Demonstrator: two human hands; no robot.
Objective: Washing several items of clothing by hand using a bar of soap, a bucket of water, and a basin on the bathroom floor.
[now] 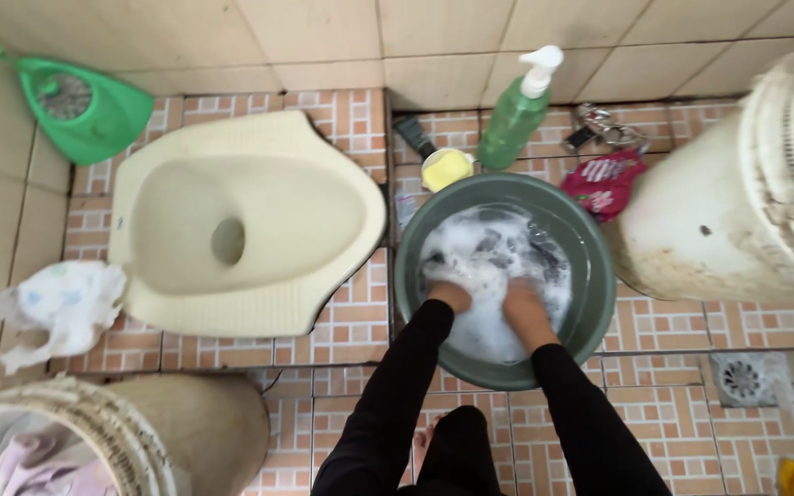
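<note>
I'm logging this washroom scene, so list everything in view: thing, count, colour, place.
basin: 1, grey-green, centre, holds suds and dark cloth
squat toilet: 1, cream, left of basin
pump bottle: 1, green, behind basin
soap dish: 1, yellow, beside bottle
scoop: 1, green, top left
packet: 1, red, right of bottle
large tub: 1, white, right
white cloth: 1, left edge
floor drain: 1, grey, lower right
left hand: in the suds
right hand: in the suds

We see the tiled floor under soft, even overhead light, bright and free of hard shadows. The foam in the green basin (590, 276) glares nearly white, and the wide lens bends and softens the far-right bucket (737, 211).
</note>
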